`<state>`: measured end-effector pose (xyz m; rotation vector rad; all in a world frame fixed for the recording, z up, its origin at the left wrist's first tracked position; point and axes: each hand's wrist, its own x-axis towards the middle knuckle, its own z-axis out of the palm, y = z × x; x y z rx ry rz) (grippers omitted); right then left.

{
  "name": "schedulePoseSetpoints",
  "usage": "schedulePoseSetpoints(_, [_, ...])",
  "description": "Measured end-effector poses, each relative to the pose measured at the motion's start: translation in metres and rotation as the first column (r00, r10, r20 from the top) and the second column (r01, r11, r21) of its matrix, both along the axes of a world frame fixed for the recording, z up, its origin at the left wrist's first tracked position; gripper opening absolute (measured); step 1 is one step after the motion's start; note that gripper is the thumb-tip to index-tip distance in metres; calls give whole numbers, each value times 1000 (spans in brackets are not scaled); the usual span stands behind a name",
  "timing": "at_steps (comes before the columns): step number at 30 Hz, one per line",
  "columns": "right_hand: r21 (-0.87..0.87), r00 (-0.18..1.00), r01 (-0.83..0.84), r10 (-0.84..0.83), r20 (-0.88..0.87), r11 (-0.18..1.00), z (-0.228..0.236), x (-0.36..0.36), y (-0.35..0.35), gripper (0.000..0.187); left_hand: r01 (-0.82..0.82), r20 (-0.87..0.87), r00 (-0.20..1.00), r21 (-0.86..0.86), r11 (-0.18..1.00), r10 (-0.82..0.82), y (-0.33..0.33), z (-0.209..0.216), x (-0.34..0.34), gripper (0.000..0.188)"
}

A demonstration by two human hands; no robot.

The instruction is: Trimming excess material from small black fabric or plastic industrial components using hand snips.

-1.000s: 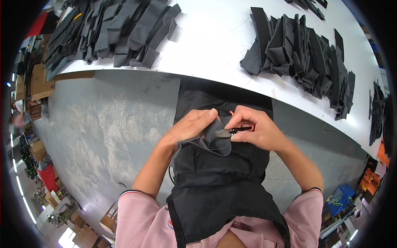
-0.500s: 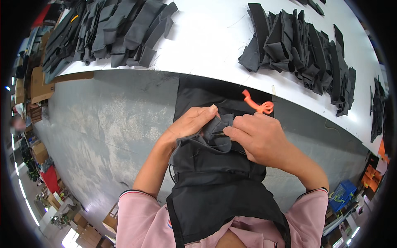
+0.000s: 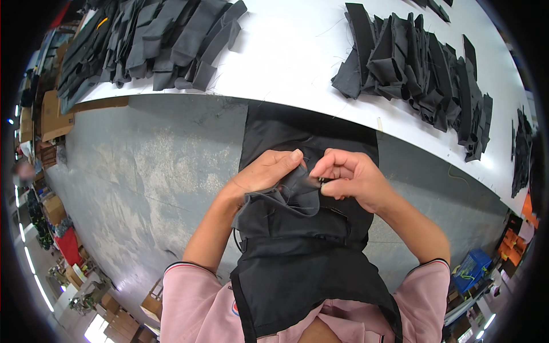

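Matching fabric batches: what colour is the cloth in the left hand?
The cloth is dark grey, clearest in head view.

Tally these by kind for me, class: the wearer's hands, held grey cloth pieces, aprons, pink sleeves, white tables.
Left hand and right hand: 2
Grey cloth piece: 1
Black apron: 1
Pink sleeves: 2
White table: 1
Total: 7

No lettering can be read — the badge (image 3: 235, 308) on the pink shirt (image 3: 191, 300) included.
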<state>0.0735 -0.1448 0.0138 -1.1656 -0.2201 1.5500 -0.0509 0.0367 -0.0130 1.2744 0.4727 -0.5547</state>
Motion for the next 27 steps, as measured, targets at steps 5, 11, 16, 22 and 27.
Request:
schedulePoseSetpoints(5, [23, 971, 86, -88, 223, 996, 1, -5, -2, 21, -42, -48, 998, -8, 999, 42, -5, -2, -1, 49])
schedulePoseSetpoints(11, [-81, 286, -276, 162, 944, 958, 33, -4, -1, 22, -71, -47, 996, -25, 997, 70, -3, -2, -1, 49])
schedulePoseSetpoints(16, [-135, 91, -427, 190, 977, 894, 35, 2, 7, 24, -30, -36, 999, -29, 999, 29, -5, 2, 1, 49])
schedulePoseSetpoints(22, [-93, 66, -468, 139, 988, 879, 29, 1, 9, 27, -27, -34, 999, -40, 999, 26, -5, 3, 1, 48])
schedulePoseSetpoints(27, [-89, 29, -476, 116, 993, 875, 26, -2, 8, 26, -47, -70, 997, -59, 997, 42, -4, 2, 1, 47])
